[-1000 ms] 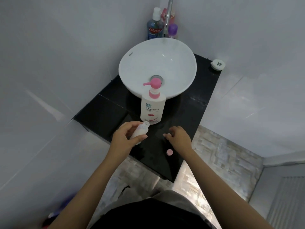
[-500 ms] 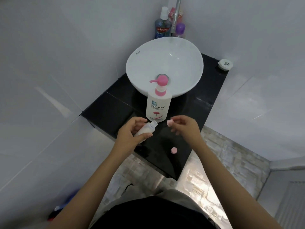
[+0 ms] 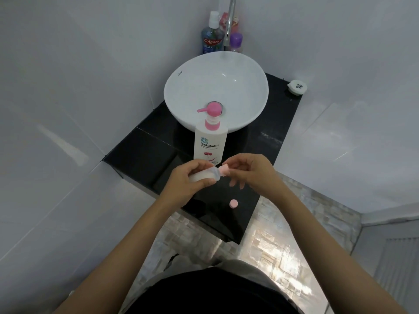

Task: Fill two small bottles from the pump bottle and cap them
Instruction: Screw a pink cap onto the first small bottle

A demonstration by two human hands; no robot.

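Two hands are working together in the head view: the left hand point(image 3: 189, 181) is wrapping its fingers around a small bottle point(image 3: 205, 176), tipping it sideways so its mouth faces the right hand point(image 3: 250, 172), whose fingertips are pinching a pink cap point(image 3: 225, 169) onto that mouth. A spare pink cap point(image 3: 233, 203) is lying on the black counter point(image 3: 145, 155), likely for the second bottle, just before the Shokubutsu pump bottle point(image 3: 209, 141).

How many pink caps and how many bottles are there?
Pink caps: 2, one on the small bottle's mouth, one on the counter
Bottles: 5, small bottle, pump bottle, Colgate bottle, purple-capped bottle, red bottle behind the tap
Total: 7
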